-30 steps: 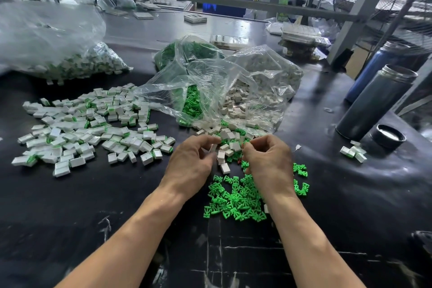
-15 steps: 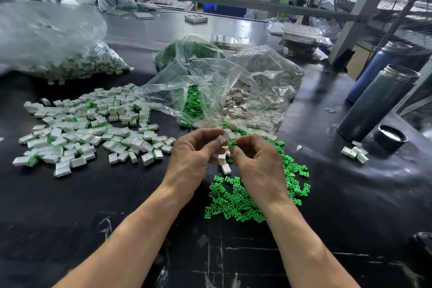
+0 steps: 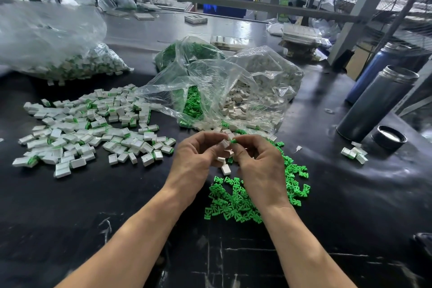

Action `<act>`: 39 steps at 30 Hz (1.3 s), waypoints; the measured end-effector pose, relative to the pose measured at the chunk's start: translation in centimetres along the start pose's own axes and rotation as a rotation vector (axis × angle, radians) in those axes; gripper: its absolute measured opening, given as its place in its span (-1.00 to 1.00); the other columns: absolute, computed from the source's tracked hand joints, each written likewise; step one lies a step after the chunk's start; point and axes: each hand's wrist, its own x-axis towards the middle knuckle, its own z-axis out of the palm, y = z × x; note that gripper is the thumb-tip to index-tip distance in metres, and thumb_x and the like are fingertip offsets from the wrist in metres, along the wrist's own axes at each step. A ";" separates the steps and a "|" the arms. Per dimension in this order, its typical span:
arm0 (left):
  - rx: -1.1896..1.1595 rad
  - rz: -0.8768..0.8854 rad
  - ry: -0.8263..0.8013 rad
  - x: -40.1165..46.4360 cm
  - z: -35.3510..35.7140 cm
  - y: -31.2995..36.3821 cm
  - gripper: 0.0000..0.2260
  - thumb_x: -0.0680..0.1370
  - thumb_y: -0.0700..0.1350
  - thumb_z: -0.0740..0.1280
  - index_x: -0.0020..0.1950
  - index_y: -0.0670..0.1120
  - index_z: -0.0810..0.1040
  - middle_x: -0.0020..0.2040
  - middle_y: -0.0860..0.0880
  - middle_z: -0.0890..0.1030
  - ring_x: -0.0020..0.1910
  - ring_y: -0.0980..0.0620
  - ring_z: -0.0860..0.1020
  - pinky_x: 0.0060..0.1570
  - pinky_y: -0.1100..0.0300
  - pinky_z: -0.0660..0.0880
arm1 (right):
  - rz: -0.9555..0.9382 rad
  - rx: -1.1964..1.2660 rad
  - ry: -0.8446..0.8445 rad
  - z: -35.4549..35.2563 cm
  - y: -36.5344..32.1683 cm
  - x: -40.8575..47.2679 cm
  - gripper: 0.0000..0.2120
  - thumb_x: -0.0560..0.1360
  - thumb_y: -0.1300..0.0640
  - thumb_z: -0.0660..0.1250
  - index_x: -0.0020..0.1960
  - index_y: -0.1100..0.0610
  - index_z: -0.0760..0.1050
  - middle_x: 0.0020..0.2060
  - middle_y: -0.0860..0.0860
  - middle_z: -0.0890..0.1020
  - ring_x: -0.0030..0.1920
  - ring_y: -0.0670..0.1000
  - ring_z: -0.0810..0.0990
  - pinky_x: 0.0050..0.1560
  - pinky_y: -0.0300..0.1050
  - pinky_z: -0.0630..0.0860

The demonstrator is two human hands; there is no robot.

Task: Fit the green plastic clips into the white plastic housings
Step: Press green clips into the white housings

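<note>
Alignment decides this fit: left hand (image 3: 196, 159) pinches a small white plastic housing (image 3: 225, 143), right hand (image 3: 259, 161) pinches a green plastic clip (image 3: 233, 141) at its mouth, above the black desk (image 3: 117, 206). Press straight, without tilting.

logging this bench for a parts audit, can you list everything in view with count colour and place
assembled housings: large loose pile, white with green showing, table left
loose clips: one pile, green, table under the hands
open bag: one, clear, centre, green clips and white housings inside
far bag: one, clear, back left, white-and-green parts inside
small cluster: a few pieces, white and green, table right
flasks: two, one grey, one blue behind it, right edge
cap: one, black, beside the grey flask
table: one, black
left hand: holds a white housing
right hand: holds a green clip against it
</note>
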 end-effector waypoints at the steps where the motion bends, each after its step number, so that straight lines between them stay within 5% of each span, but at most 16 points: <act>1: -0.003 -0.001 0.002 0.0 0.0 0.0 -0.91 0.55 -0.23 0.45 -0.01 -0.06 0.70 -0.06 -0.15 0.74 -0.04 -0.25 0.70 0.04 -0.28 0.61 | 0.005 0.007 0.010 0.0 0.0 0.1 -0.92 0.57 0.18 0.47 -0.01 0.01 0.67 -0.20 -0.10 0.73 -0.18 -0.11 0.70 -0.16 -0.13 0.64; 4: -0.022 -0.009 0.005 0.1 -0.2 0.1 -0.92 0.56 -0.25 0.44 0.00 -0.10 0.69 -0.08 -0.13 0.74 -0.10 -0.18 0.69 -0.09 -0.08 0.65 | 0.014 0.035 0.014 0.0 -0.1 0.1 -0.88 0.58 0.21 0.45 -0.01 -0.02 0.64 -0.20 -0.08 0.73 -0.17 -0.03 0.72 -0.12 0.09 0.70; 6: -0.031 -0.009 0.008 0.1 -0.2 0.2 -0.91 0.56 -0.28 0.42 0.01 -0.13 0.68 -0.13 -0.11 0.72 -0.18 -0.05 0.65 -0.24 0.16 0.64 | -0.006 0.045 0.004 -0.1 -0.2 0.0 -0.82 0.58 0.21 0.45 0.01 -0.08 0.63 -0.21 -0.12 0.71 -0.22 -0.08 0.69 -0.15 0.10 0.71; 9: -0.045 -0.008 0.012 0.1 -0.2 0.3 -0.90 0.57 -0.30 0.40 0.05 -0.17 0.67 -0.16 -0.12 0.69 -0.26 0.04 0.62 -0.31 0.25 0.59 | -0.039 0.063 -0.012 -0.2 -0.6 -0.2 -0.77 0.58 0.21 0.44 0.01 -0.15 0.62 -0.23 -0.15 0.69 -0.28 -0.11 0.65 -0.26 0.03 0.69; 13: -0.058 -0.020 0.020 0.2 -0.2 0.2 -0.86 0.58 -0.27 0.39 0.13 -0.19 0.64 -0.15 -0.12 0.70 -0.29 0.02 0.57 -0.29 0.25 0.57 | -0.029 0.097 -0.007 -0.4 -0.8 -0.4 -0.76 0.60 0.20 0.43 0.05 -0.16 0.67 -0.28 -0.12 0.68 -0.30 -0.04 0.64 -0.25 0.20 0.68; 18: -0.104 -0.041 0.025 0.3 -0.2 0.0 -0.86 0.56 -0.26 0.41 0.11 -0.15 0.66 -0.16 -0.09 0.70 -0.23 0.01 0.60 -0.30 0.26 0.59 | 0.036 0.119 -0.025 -0.2 -0.8 0.0 -0.80 0.58 0.24 0.45 0.12 0.00 0.69 -0.16 -0.07 0.73 -0.19 -0.01 0.70 -0.04 0.16 0.71; 25: -0.110 -0.035 0.036 0.4 -0.1 -0.1 -0.91 0.53 -0.29 0.45 0.01 -0.17 0.67 -0.12 -0.11 0.73 -0.20 -0.01 0.64 -0.27 0.21 0.62 | 0.046 0.205 -0.068 -0.3 -0.8 -0.1 -0.89 0.61 0.24 0.42 0.00 0.06 0.68 -0.45 -0.01 0.61 -0.45 -0.03 0.56 -0.44 -0.15 0.56; 30: -0.050 -0.017 0.005 0.3 -0.1 -0.1 -0.93 0.52 -0.27 0.46 -0.04 -0.12 0.69 -0.17 -0.06 0.72 -0.21 0.02 0.61 -0.31 0.27 0.56 | 0.032 0.309 -0.053 -0.3 -1.2 -0.2 -0.87 0.60 0.25 0.41 -0.11 0.12 0.61 -0.33 0.25 0.63 -0.48 0.07 0.48 -0.51 -0.15 0.45; 39: 0.007 -0.015 -0.054 0.1 -0.1 0.1 -0.90 0.53 -0.30 0.44 0.04 -0.20 0.67 -0.21 -0.07 0.68 -0.27 0.02 0.57 -0.29 0.21 0.56 | 0.030 0.238 -0.067 -0.3 -0.9 -0.2 -0.92 0.60 0.19 0.43 -0.08 0.13 0.64 -0.44 -0.12 0.60 -0.46 -0.16 0.50 -0.45 -0.28 0.45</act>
